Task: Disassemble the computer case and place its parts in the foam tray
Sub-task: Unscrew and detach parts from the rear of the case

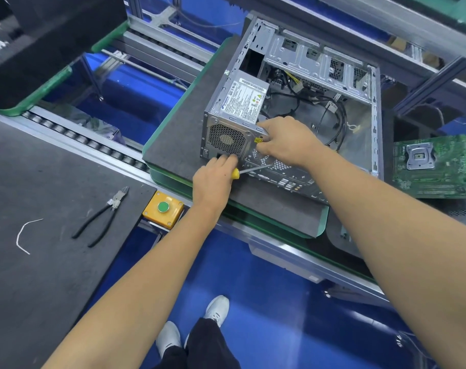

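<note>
Left hand (pixel 213 179): fingers curled round the yellow handle of a screwdriver (pixel 249 171), shaft lying towards the rear panel of the computer case (pixel 301 102). Right hand (pixel 282 141): fingers bent over the near upper corner of the power supply (pixel 240 107), gripping it at the case's rear edge. Case lies on its side, open, cables visible inside, on a dark foam tray (pixel 178 134) with green edging. Motherboard (pixel 434 166) lies right of the case, apart from it. Pliers (pixel 101 217) and yellow button box (pixel 163 208) lie to the left.
</note>
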Motion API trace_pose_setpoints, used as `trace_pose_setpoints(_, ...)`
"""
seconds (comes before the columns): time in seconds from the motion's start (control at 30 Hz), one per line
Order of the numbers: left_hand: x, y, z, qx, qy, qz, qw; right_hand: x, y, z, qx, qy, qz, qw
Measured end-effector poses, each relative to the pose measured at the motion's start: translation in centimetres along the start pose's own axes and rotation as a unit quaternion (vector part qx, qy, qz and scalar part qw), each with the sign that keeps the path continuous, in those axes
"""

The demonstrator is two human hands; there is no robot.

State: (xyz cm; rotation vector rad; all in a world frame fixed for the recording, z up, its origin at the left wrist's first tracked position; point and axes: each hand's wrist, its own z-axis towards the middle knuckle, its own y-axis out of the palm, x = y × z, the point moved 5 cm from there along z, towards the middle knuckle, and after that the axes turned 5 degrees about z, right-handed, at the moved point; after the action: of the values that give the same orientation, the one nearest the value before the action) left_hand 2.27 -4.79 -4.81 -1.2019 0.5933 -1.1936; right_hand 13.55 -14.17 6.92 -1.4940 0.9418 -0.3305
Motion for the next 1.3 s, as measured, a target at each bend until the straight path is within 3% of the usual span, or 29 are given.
trace_pose_setpoints(0.2, -0.8, 0.3, -0.6, -0.027, -0.009, 0.012, 1.0, 0.1, 0.0, 0.1, -0.001, 0.004, -0.012, 1.0)
trace_pose_setpoints(0.5, -3.5, -0.3, -3.2, 0.015, -0.025, -0.046, 0.999, -0.1, 0.0, -0.1, -0.025, 0.005, -0.013, 1.0)
trace_pose_setpoints(0.6, -5.6, -1.1, -4.5, 0.012, -0.079, -0.106, 0.991, -0.3, -0.1, -0.3, -0.03, 0.006, -0.003, 1.0)
trace_pose_setpoints(0.7, -7.7, -0.8, -6.3, -0.038, -0.182, -0.189, 0.964, -0.3, -0.1, -0.2, -0.035, 0.005, -0.014, 0.999)
trace_pose_setpoints(0.83, -8.8, -0.1, -7.2, -0.089, -0.239, -0.237, 0.938, -0.4, -0.1, -0.2, -0.034, -0.001, -0.008, 0.999)
trace_pose_setpoints(1.1, -8.5, 0.9, -6.9, -0.114, -0.228, -0.282, 0.925, -0.2, 0.0, 0.0, -0.033, -0.006, -0.017, 0.999)
trace_pose_setpoints(1.3, -8.4, 1.3, -6.9, -0.084, -0.233, -0.283, 0.926, -0.1, 0.0, 0.0, -0.031, -0.008, -0.024, 0.999)
